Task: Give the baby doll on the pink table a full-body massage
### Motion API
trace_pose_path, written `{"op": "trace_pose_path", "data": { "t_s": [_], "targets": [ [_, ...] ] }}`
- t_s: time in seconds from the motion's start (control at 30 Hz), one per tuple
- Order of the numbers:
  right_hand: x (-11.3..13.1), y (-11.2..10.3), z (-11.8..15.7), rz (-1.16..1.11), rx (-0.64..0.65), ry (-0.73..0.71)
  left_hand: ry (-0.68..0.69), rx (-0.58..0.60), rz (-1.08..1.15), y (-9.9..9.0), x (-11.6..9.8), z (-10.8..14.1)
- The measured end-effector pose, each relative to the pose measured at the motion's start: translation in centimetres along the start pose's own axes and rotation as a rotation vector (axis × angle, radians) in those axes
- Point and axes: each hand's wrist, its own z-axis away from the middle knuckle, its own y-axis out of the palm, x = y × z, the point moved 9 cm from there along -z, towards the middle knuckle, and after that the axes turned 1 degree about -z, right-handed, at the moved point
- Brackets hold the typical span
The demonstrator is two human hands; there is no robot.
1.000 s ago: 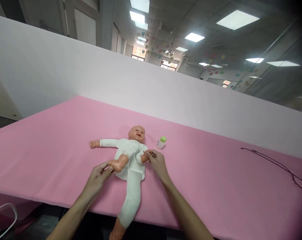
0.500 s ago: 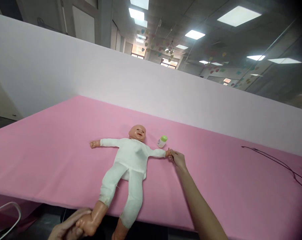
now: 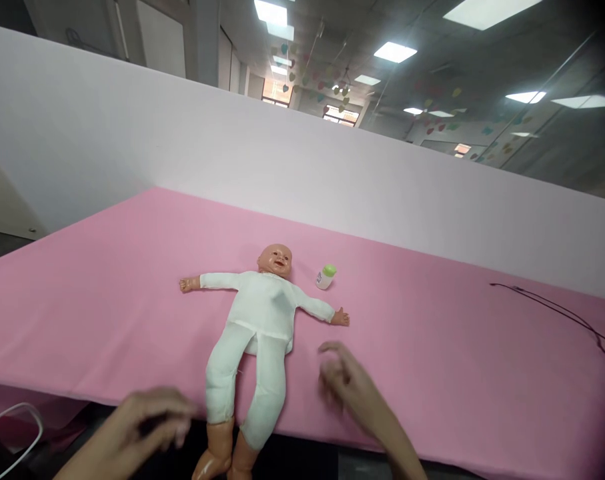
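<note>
A baby doll point(image 3: 262, 307) with a white cloth body lies on its back on a pink-covered table point(image 3: 422, 347), arms spread wide. Its legs hang over the front edge. Left of the doll's feet is my left hand point(image 3: 145, 423), blurred, with its fingers loosely curled and apart, holding nothing. My right hand point(image 3: 349, 383) hovers right of the doll's legs, below its outstretched arm, fingers bent and parted with nothing in them. Beside the doll's head is a small white bottle point(image 3: 325, 277) with a green cap.
Thin black cables point(image 3: 552, 308) lie at the table's right side. A white partition point(image 3: 302, 173) rises along the back. At the lower left, a white cord point(image 3: 32, 413) curves near the table's front edge.
My left hand has let go of the doll's foot, which has dropped toward the other one. My right hand has released the doll's hand and drawn back toward me; that arm sits slightly lower.
</note>
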Motion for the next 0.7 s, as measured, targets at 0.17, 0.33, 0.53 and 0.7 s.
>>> {"op": "trace_pose_path", "data": {
  "t_s": [0.17,0.33,0.53,0.7],
  "targets": [
    [-5.5,12.9,5.3,-0.236,0.264,0.016,-0.043,-0.510,-0.461,-7.2,-3.9,-9.5],
    [-8.6,19.5,5.7,-0.851,0.135,0.123,-0.221,-0.381,-0.928,-9.4,-0.7,-18.3],
    [-6.9,18.1,6.7,-1.148,0.034,0.083,-0.230,-0.259,-0.772,-11.1,3.4,-19.5],
    [-6.3,13.3,7.7,-1.010,-0.107,-0.042,-0.230,-0.334,-0.231,-12.6,3.1,-19.0]
  ]
}}
